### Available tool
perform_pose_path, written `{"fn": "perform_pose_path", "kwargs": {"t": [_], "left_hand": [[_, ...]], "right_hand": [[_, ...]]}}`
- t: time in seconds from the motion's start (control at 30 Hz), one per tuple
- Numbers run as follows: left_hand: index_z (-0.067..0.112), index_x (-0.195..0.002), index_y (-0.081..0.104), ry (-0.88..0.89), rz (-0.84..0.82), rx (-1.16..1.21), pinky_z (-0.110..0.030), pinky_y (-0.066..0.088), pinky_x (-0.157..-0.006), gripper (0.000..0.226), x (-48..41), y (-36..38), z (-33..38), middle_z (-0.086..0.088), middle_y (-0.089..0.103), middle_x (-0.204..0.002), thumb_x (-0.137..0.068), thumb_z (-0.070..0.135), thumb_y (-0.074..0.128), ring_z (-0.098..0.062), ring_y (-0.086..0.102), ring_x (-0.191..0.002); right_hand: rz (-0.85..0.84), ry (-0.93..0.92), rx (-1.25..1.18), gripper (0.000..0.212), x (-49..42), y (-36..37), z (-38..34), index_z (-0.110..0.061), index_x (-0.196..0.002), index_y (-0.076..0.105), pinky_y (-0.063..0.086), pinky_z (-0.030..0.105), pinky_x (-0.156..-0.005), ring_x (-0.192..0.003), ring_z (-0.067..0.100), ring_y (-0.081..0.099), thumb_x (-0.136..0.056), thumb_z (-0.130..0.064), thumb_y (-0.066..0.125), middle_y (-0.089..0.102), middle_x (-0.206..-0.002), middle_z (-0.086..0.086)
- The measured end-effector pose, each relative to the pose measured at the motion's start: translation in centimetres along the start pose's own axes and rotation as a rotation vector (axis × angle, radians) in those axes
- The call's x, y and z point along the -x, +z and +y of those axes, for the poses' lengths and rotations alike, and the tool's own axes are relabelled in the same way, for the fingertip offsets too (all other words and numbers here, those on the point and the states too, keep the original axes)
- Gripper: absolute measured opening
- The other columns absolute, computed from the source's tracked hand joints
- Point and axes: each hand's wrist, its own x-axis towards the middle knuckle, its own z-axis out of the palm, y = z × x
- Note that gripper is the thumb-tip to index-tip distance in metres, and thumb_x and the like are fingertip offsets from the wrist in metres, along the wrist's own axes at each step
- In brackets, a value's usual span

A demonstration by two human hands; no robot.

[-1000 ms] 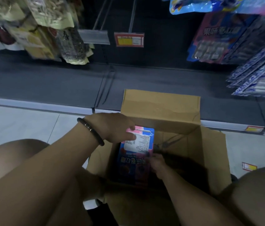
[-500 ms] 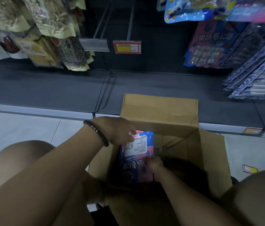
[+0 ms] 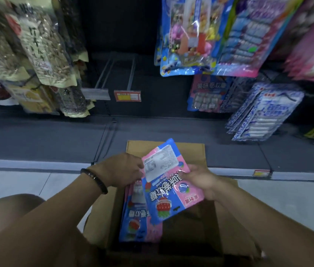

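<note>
An open cardboard box [image 3: 189, 151] stands on the floor between my knees. A pink and blue snack packet [image 3: 168, 187] is raised above the box, tilted, its white label side up. My right hand [image 3: 200, 180] grips the packet's right edge. My left hand [image 3: 121, 169], with a dark bead bracelet on the wrist, touches the packet's upper left edge; its fingertips are hidden behind the packet. More of the same packets [image 3: 135, 214] stand upright along the left side of the box.
Two bare metal hooks [image 3: 131, 74] with a red price tag [image 3: 127, 95] stick out of the dark shelf wall above the box. Seed bags [image 3: 42, 54] hang at the left. Candy packets [image 3: 206, 93] and striped bags [image 3: 264, 114] hang at the right. A dark bottom shelf [image 3: 55, 135] runs behind the box.
One packet has come up out of the box in my right hand and now tilts above it. My left hand has stayed on the packet's top. My view has risen toward the hooks.
</note>
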Motion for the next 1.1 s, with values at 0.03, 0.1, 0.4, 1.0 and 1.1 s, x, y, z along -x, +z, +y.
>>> {"fn": "perform_pose_path", "kwargs": {"t": [0.03, 0.1, 0.4, 1.0, 1.1], "left_hand": [[0.025, -0.127, 0.067, -0.012, 0.060, 0.052, -0.034, 0.056, -0.092, 0.030, -0.3, -0.1, 0.3, 0.005, 0.070, -0.125, -0.105, 0.042, 0.056, -0.019, 0.066, -0.112], [0.026, -0.126, 0.066, -0.011, 0.173, 0.187, -0.032, 0.056, -0.089, 0.029, -0.7, -0.3, 1.2, 0.004, 0.071, -0.125, -0.103, 0.043, 0.060, -0.018, 0.067, -0.111], [0.025, -0.129, 0.062, 0.030, 0.174, 1.127, -0.041, 0.061, -0.097, 0.066, -3.7, 0.4, 6.8, 0.005, 0.076, -0.119, -0.084, 0.073, 0.070, -0.012, 0.075, -0.108], [0.009, -0.131, 0.069, -0.048, 0.500, 1.773, -0.064, 0.056, -0.100, 0.029, -5.4, 1.2, 7.9, -0.018, 0.077, -0.122, -0.103, 0.015, 0.065, -0.041, 0.075, -0.110], [0.007, -0.132, 0.068, -0.014, 0.500, 1.773, -0.067, 0.056, -0.099, 0.032, -5.0, 1.3, 7.8, -0.019, 0.076, -0.123, -0.102, 0.016, 0.067, -0.042, 0.075, -0.111]], "right_hand": [[-0.030, -0.018, -0.033, 0.020, 1.0, -1.0, -1.6, -0.011, -0.125, 0.068, 0.064, 0.053, -0.087, -0.101, 0.036, 0.078, -0.106, -0.018, 0.062, 0.080, -0.112, 0.014], [-0.046, -0.063, -0.083, 0.025, 3.1, -2.4, -4.0, -0.011, -0.129, 0.066, 0.059, 0.058, -0.096, -0.107, 0.038, 0.076, -0.105, -0.018, 0.063, 0.079, -0.116, 0.015], [0.200, -0.385, 0.145, 0.015, 6.8, -2.7, -7.1, -0.014, -0.107, 0.074, 0.065, 0.051, -0.081, -0.086, 0.032, 0.080, -0.105, -0.025, 0.065, 0.082, -0.093, 0.007], [0.480, -0.078, -0.373, 0.080, 2.6, -2.8, -3.7, -0.011, -0.116, 0.066, 0.060, 0.048, -0.092, -0.099, 0.026, 0.075, -0.057, -0.055, 0.096, 0.078, -0.105, 0.008], [0.120, 0.000, -0.552, 0.039, 3.8, -1.0, -3.1, -0.019, -0.116, 0.072, 0.059, 0.044, -0.086, -0.097, 0.030, 0.077, -0.085, -0.038, 0.084, 0.082, -0.102, 0.007]]}}
